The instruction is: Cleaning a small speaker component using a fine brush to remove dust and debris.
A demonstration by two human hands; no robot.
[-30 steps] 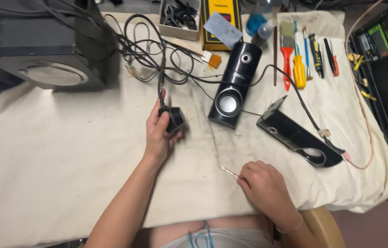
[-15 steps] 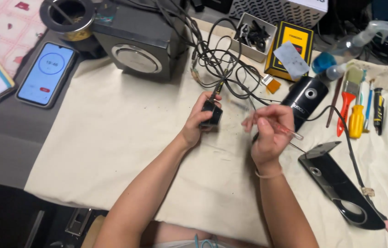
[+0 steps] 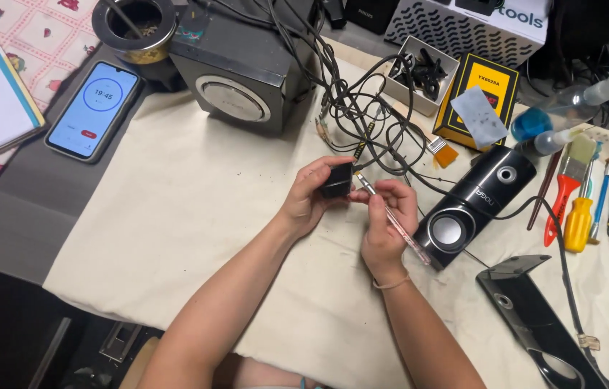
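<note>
Single head view — looking steeply down, close above both hands and the cloth-covered table.

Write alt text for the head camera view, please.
Over a cream cloth, the left hand holds a small black plug while the right hand puts a thin screwdriver to it. Speakers, tangled cables, tools surround them.

Matt cream cloth, glossy black plastic speaker — smooth, metal-tipped screwdriver
</note>
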